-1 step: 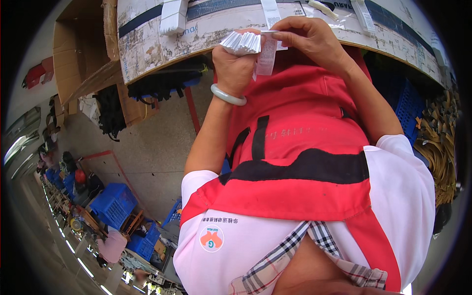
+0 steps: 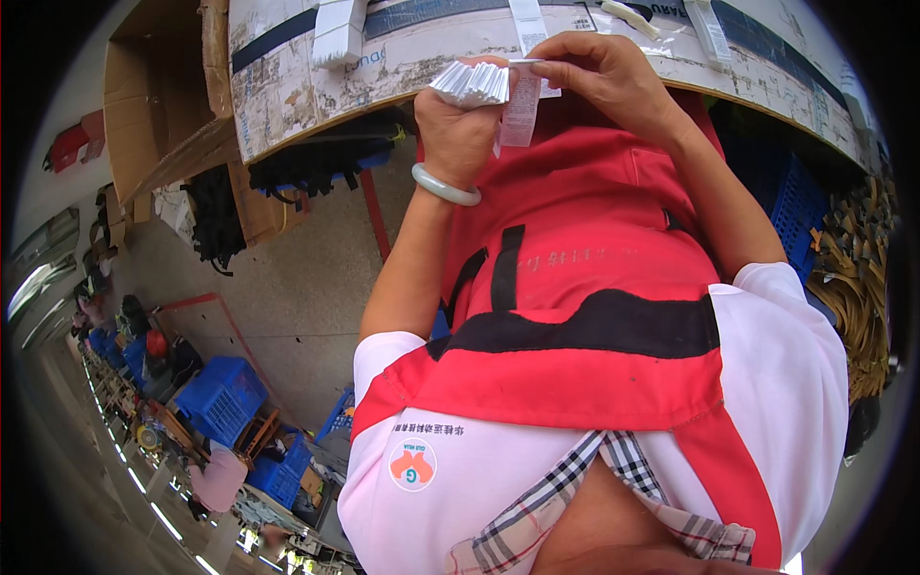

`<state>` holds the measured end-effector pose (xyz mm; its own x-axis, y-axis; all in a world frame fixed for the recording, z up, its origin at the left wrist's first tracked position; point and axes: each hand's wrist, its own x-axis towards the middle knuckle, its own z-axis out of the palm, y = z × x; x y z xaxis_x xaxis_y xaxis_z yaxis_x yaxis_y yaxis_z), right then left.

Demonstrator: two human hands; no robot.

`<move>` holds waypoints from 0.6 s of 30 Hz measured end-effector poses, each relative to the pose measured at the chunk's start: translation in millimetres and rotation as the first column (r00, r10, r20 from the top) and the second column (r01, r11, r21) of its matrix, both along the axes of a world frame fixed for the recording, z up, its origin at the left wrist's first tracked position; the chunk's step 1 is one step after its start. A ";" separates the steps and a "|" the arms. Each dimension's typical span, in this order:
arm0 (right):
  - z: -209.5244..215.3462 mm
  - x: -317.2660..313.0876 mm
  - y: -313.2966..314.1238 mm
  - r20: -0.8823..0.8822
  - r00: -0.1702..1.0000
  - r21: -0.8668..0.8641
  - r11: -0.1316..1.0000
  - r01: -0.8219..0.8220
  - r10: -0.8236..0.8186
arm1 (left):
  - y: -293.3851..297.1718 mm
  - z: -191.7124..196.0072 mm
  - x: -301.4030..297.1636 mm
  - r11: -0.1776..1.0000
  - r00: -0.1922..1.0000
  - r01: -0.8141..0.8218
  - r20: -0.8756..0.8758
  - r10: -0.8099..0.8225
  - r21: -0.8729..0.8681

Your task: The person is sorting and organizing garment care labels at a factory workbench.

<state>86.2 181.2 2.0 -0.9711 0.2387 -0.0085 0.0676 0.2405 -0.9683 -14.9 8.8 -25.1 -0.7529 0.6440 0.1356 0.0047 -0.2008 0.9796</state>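
Both hands meet: left hand clamps a white label stack, right hand pinches one label strip, seemingly over the cardboard-topped table.

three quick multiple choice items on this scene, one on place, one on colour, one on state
1. Where is the stack of white labels?
A. in the left hand
B. on the floor
C. in a blue crate

2. What colour is the bangle on the left wrist?
A. black
B. pale green
C. red

3. What is the right hand doing?
A. hanging open
B. resting flat on the table
C. pinching a single label strip

Key: 1 A, the fist is closed round the fanned stack; 2 B, the ring looks pale green; 3 C, fingertips grip the strip's top.
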 end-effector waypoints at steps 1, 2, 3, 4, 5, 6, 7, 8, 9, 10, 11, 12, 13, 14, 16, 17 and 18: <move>1.2 -0.1 -1.1 -0.054 0.999 0.075 0.997 -0.005 0.009 | 0.1 -0.6 0.0 1.000 1.000 -0.004 -0.030 0.004 -0.004; 2.0 -0.2 -1.8 -0.107 0.994 0.150 0.989 -0.007 0.023 | 0.1 -1.0 0.3 1.000 0.998 -0.009 -0.060 0.008 -0.007; 1.8 -0.7 -1.5 -0.107 0.994 0.150 0.989 -0.008 0.024 | 0.3 -1.1 1.4 1.000 0.998 -0.010 -0.060 0.009 -0.007; 1.2 -1.1 -0.3 -0.107 0.993 0.216 0.976 -0.016 0.040 | 1.2 -0.9 2.9 1.000 0.999 -0.002 -0.039 0.001 -0.011; 0.7 -1.5 1.1 -0.105 0.993 0.281 0.959 -0.024 0.056 | 1.8 -0.4 3.8 1.000 1.000 0.007 -0.019 -0.007 -0.014; 1.0 -2.0 2.9 -0.104 0.993 0.282 0.959 -0.022 0.054 | 1.8 0.5 4.1 1.000 1.000 0.009 -0.018 -0.009 -0.013; 1.2 -3.7 4.6 -0.067 0.995 0.231 0.971 -0.060 0.077 | 1.0 1.7 4.2 0.997 0.995 0.049 0.088 -0.045 -0.051; 3.3 -5.1 5.9 -0.031 0.994 0.177 0.980 -0.095 0.102 | 0.2 2.2 4.1 0.992 0.978 0.094 0.195 -0.076 -0.084; 9.1 -3.0 7.6 0.071 0.986 -0.044 0.988 -0.148 0.151 | -0.2 0.9 2.3 0.992 0.978 0.093 0.196 -0.075 -0.085; 20.6 -1.9 8.0 0.157 0.961 -0.268 0.947 -0.179 0.226 | -2.3 -0.6 -1.7 0.985 0.880 0.170 0.443 -0.170 0.040; 33.3 -0.2 12.6 0.221 0.898 -0.379 0.882 -0.281 0.381 | -3.4 -2.2 -3.9 0.960 0.711 0.212 0.645 -0.278 0.181; 38.0 -0.8 13.9 0.158 0.861 -0.388 0.833 -0.396 0.483 | -4.7 -3.4 -5.0 0.957 0.649 0.200 0.703 -0.290 0.210; 36.4 -2.5 8.3 0.142 0.900 -0.360 0.869 -0.340 0.411 | -7.5 -9.6 -8.6 0.936 0.624 0.253 0.698 -0.351 0.244; 33.7 -3.7 1.2 0.130 0.936 -0.329 0.905 -0.271 0.328 | -7.7 -11.5 -10.1 0.907 0.589 0.312 0.691 -0.419 0.284; 15.5 -8.5 -10.8 0.015 0.979 -0.178 0.964 -0.198 0.204 | -3.2 -12.2 0.1 0.919 0.611 0.282 0.686 -0.394 0.277; 8.7 -9.6 -14.5 -0.121 0.988 -0.036 0.994 -0.104 0.099 | -1.7 -11.2 3.5 0.932 0.637 0.245 0.680 -0.363 0.267; 5.9 -8.6 -15.3 -0.120 0.988 -0.036 0.994 -0.104 0.099 | -0.8 -14.1 2.7 0.932 0.637 0.245 0.680 -0.363 0.268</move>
